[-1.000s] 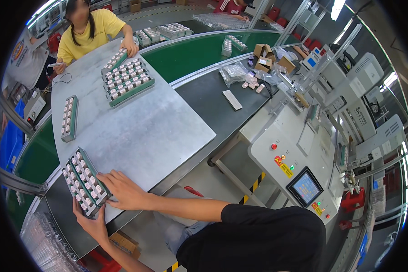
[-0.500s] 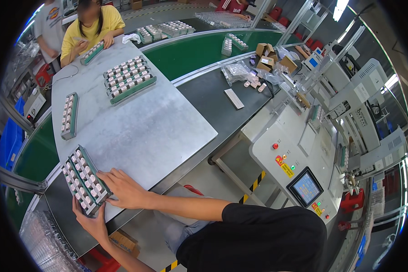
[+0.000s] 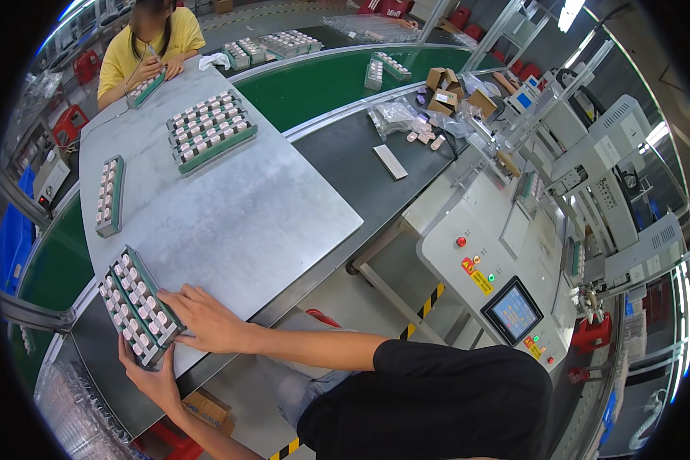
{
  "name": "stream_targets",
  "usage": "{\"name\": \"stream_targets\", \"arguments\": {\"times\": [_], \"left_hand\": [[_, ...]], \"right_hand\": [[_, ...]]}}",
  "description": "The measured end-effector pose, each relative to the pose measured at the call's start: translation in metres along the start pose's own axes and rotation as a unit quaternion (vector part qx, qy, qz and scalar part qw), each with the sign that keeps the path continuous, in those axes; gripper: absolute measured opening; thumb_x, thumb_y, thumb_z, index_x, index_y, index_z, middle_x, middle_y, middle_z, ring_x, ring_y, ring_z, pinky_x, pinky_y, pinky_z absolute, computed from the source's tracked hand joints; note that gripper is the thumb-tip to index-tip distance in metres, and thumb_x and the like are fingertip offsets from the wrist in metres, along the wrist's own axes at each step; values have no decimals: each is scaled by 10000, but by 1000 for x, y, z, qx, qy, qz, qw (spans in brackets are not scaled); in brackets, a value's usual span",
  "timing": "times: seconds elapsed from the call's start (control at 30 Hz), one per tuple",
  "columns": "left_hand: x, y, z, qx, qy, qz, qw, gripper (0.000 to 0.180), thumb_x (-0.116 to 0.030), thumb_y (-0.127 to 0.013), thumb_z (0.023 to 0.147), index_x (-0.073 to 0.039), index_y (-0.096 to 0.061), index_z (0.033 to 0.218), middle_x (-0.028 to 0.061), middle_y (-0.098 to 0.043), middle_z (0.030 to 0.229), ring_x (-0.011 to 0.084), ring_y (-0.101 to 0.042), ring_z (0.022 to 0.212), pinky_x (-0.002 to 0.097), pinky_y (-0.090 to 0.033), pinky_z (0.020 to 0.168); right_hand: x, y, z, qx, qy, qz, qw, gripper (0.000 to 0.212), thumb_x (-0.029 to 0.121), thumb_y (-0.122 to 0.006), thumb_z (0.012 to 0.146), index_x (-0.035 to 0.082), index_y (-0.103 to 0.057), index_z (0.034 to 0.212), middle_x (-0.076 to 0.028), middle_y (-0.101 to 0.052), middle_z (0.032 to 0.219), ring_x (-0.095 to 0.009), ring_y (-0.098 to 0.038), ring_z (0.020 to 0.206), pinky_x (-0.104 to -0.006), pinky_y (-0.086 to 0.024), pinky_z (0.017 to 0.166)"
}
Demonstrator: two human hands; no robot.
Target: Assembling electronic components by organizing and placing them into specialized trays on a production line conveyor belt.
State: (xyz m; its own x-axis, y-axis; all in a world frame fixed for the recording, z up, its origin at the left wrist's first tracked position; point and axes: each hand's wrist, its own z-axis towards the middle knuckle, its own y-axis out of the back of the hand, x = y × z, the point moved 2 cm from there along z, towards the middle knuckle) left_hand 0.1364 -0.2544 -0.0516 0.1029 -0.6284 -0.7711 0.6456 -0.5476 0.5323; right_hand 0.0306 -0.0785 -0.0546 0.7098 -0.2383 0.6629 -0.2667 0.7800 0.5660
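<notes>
- Lower left: left hand (image 3: 149,377) holds rack pair (image 3: 136,309) by its near end; right hand (image 3: 207,320) grips its right side.
- Inside: pale pieces (image 3: 142,288).
- Upper left: filled rack block (image 3: 219,152).

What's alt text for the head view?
Left hand and right hand hold green racks of whitish parts at a grey worktop; across it, a co-worker in yellow handles another rack. A machine with a screen stands right.

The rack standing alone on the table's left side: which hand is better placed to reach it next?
Probably the right hand: it looks nearer to the lone rack. The left hand is lower, with the held rack in between. Both hands touch the held rack.
</notes>
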Motion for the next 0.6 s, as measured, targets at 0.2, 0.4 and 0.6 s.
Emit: {"name": "stream_targets", "arguments": {"times": [0.2,0.4,0.6], "left_hand": [[0,0,0,-1,4,7,1000,900,-10,-884,727,5,-442,1510,241,-519,1494,354,-505,1402,441,-360,1191],[10,0,0,2,-17,1,1000,888,-78,-898,763,-19,-439,1521,244,-545,1481,329,-525,1379,418,-383,1163],[6,0,0,7,1,-9,1000,905,16,-873,724,17,-428,1512,251,-515,1497,352,-502,1406,439,-363,1191]], "right_hand": [[-1,-1,0,9,-11,-2,1000,957,227,-831,793,-96,-313,1530,-202,-565,1337,-349,-510,1165,-448,-414,1038],[-1,-2,0,15,-13,-4,1000,954,233,-828,801,-98,-312,1532,-202,-565,1334,-349,-508,1163,-446,-413,1037],[-1,-1,-1,8,-10,-3,1000,940,229,-831,797,-89,-320,1519,-202,-574,1308,-351,-507,1159,-445,-410,1035]]}}
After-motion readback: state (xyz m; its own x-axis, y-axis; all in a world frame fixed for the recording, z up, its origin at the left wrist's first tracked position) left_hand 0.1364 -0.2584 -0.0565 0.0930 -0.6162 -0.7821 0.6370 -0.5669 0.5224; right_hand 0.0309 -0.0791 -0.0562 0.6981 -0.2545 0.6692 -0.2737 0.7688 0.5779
